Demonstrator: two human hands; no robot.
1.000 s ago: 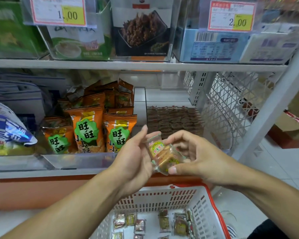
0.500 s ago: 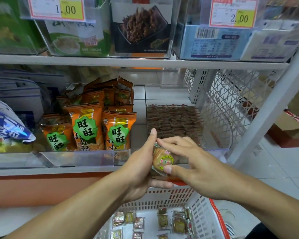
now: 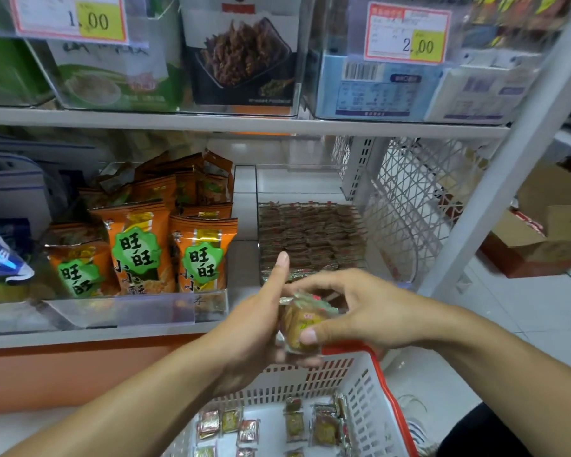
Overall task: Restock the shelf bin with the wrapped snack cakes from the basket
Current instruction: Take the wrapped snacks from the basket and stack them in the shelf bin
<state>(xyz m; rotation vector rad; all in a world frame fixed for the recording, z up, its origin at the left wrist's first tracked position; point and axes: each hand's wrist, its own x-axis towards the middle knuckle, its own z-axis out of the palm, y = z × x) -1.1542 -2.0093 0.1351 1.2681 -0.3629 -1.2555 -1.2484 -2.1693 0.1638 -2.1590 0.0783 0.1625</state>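
Both hands on it: right hand [image 3: 360, 311] pinches the cake [image 3: 302, 324], left hand [image 3: 254, 328] cups underneath. Light, soft, crinkly-slick wrapper, so grip the edges gently.

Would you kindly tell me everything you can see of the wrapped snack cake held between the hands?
The snack cake is a golden-brown block in a clear, crinkly plastic wrapper with a green and red label. It is tilted, held above the far rim of the basket and just in front of the shelf bin. The left hand cups it from the left; the right hand pinches it, thumb low on its front, fingers over its top. A second wrapper may lie behind it; I cannot tell.
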